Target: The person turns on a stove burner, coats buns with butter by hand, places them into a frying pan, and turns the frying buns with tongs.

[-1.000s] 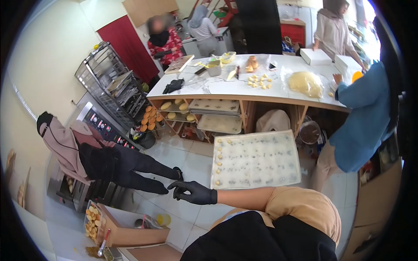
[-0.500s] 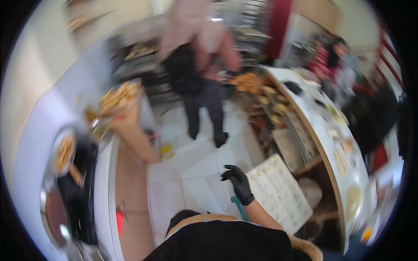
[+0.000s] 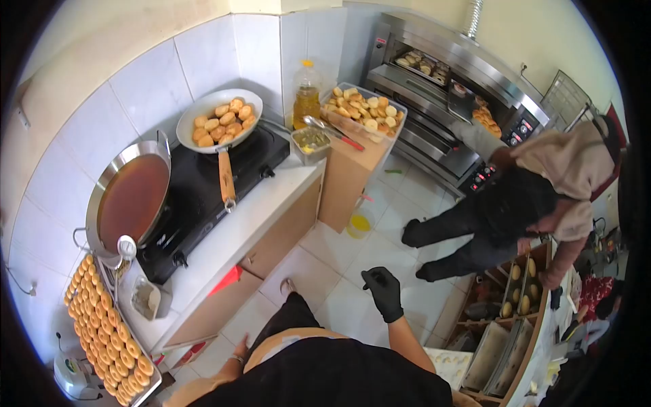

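Note:
My right hand (image 3: 383, 292), in a black glove, hangs over the tiled floor in front of my body. Its fingers are curled in, and nothing shows in them. My left hand (image 3: 241, 347) is bare and low beside my dark trouser leg, with a band at the wrist; its fingers are mostly hidden. Left of me, on a black stove (image 3: 193, 183), sit a white frying pan (image 3: 226, 150) holding round golden pastries (image 3: 218, 125) and a wide metal pan (image 3: 163, 163) of brown liquid. Neither hand touches these.
A tray of ring-shaped pastries (image 3: 108, 332) lies at the lower left. Beyond the stove are an oil bottle (image 3: 307, 98), a tub of pastries (image 3: 366, 112) and tongs (image 3: 332, 132). A person (image 3: 536, 176) stands at the deck oven (image 3: 434, 102). Wooden shelving (image 3: 498, 325) holds trays at right.
My view has swung left, bringing the stove and pans into full view. The person now appears at the right, reaching toward the oven. My right hand's fingers have curled in; my left hand has appeared.

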A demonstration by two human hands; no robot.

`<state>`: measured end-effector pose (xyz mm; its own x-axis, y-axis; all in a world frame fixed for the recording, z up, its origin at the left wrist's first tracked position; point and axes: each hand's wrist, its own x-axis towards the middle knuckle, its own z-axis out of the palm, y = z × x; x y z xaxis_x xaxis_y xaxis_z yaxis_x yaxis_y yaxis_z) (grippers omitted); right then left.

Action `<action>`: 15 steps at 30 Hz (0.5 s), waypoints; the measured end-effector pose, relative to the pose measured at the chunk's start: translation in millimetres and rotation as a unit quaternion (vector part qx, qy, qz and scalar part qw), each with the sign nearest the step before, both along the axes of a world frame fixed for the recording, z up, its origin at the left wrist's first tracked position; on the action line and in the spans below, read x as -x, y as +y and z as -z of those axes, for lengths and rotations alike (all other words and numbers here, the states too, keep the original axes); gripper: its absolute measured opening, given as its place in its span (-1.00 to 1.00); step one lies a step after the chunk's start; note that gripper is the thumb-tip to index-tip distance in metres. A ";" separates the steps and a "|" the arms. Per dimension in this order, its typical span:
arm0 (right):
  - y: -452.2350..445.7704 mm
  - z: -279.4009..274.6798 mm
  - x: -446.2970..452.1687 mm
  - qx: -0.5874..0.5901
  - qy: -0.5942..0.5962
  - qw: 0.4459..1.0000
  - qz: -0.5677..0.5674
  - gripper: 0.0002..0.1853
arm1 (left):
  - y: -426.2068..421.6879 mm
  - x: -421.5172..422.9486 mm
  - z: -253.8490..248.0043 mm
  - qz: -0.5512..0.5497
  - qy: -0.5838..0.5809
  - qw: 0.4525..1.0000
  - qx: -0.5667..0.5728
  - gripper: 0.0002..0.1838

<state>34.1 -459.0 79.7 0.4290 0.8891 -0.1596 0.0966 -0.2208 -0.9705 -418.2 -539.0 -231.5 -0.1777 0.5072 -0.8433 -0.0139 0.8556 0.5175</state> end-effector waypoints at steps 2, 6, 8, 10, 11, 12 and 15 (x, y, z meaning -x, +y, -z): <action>52.3 9.6 2.0 0.006 -0.069 0.996 -0.057 -0.82 | 23.9 -6.6 8.7 -0.017 -0.109 0.994 0.027 -0.38; 180.2 33.0 -36.2 -0.116 -0.239 0.963 -0.040 -0.72 | 58.0 -12.6 12.6 -0.048 -0.315 0.942 0.105 -0.40; 254.1 15.1 -66.4 -0.113 -0.232 0.966 0.000 -0.71 | 64.0 3.3 5.6 -0.075 -0.207 0.972 0.078 -0.41; 323.7 10.9 -97.7 -0.094 -0.234 0.967 -0.036 -0.53 | 67.9 22.9 -2.3 -0.083 -0.084 0.991 0.056 -0.42; 352.6 15.0 -111.9 -0.073 -0.248 0.964 -0.062 -0.40 | 66.7 30.3 -5.8 -0.079 -0.044 0.994 0.053 -0.43; 383.2 27.3 -130.6 -0.020 -0.316 0.941 -0.115 -0.22 | 66.1 35.4 -8.6 -0.075 -0.010 0.996 0.054 -0.43; 454.4 47.2 -156.6 0.109 -0.407 0.879 -0.225 0.16 | 73.1 36.7 -13.3 -0.061 0.048 0.995 0.062 -0.45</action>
